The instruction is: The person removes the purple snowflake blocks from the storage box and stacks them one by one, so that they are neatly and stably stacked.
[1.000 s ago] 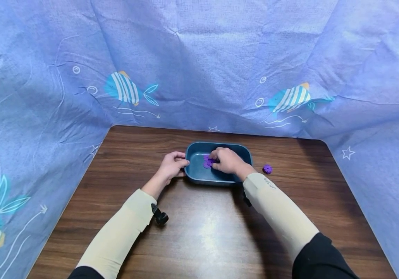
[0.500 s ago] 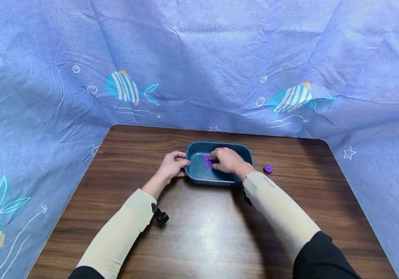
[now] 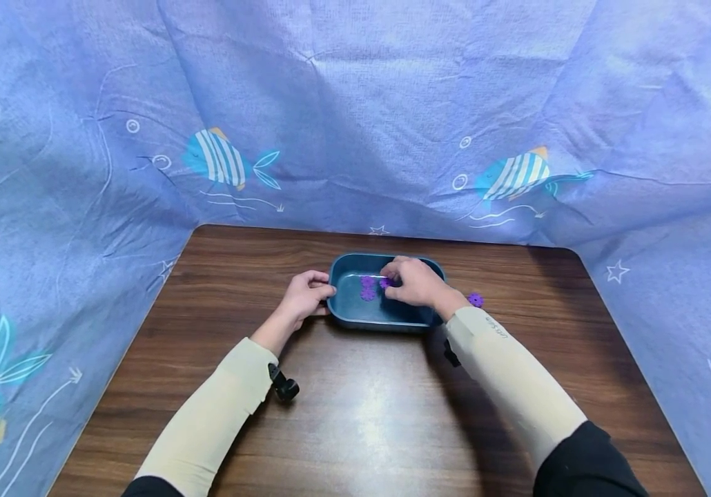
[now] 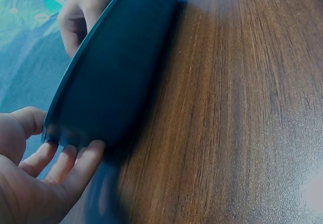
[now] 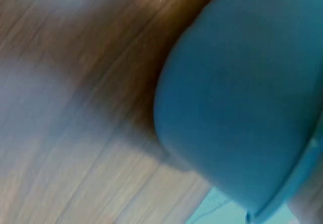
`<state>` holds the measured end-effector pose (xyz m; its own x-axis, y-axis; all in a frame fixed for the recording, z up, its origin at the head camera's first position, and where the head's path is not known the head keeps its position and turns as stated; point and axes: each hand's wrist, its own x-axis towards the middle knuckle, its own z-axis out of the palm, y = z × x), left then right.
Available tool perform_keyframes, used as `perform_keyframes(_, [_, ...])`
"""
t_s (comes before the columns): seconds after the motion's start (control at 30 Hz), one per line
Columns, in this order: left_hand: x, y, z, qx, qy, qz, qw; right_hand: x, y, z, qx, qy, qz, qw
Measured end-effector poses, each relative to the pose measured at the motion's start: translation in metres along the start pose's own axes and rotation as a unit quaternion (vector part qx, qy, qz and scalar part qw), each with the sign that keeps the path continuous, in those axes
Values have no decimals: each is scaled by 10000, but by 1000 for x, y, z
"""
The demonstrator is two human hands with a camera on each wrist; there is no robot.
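My left hand (image 3: 304,295) grips the left end of a dark teal bin (image 3: 386,324), thumb at the rim and fingers against the outer wall. In the left wrist view, the fingertips of that left hand (image 4: 45,178) touch the bin's side. My right hand (image 3: 416,281) reaches into the bin, thumb and index finger pinching a small purple notched disc (image 3: 385,283). Left of it, more purple notched discs (image 3: 368,294) lie on the bin floor. The right wrist view has only the bin's outer wall (image 5: 232,93) and the table; the fingers are hidden there.
Another purple notched disc (image 3: 475,299) lies on the wooden table (image 3: 256,428), right of the bin and close to my right wrist. A blue fish-print cloth (image 3: 355,138) hangs behind the table and along its sides.
My right hand has moved slightly right and up, and one purple disc has shifted with it away from the others. The left hand keeps its grip on the bin.
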<state>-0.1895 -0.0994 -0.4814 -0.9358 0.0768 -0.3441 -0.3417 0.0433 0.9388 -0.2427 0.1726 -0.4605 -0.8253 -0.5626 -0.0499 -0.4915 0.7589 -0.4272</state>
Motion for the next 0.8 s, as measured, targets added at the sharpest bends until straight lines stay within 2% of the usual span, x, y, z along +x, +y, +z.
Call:
perform_keyframes(0.4, [-4,2,1,122,59,5,9999,-24,14,-23,53,452,-171,9988])
perform_keyframes(0.67, [-4,2,1,130,66,43,9999,-48,28,-35,55,938,-324,9951])
perform_keyframes(0.8, [-3,1,2,95,53,48,9999,-59,34,-39,194,1081,-263,9936])
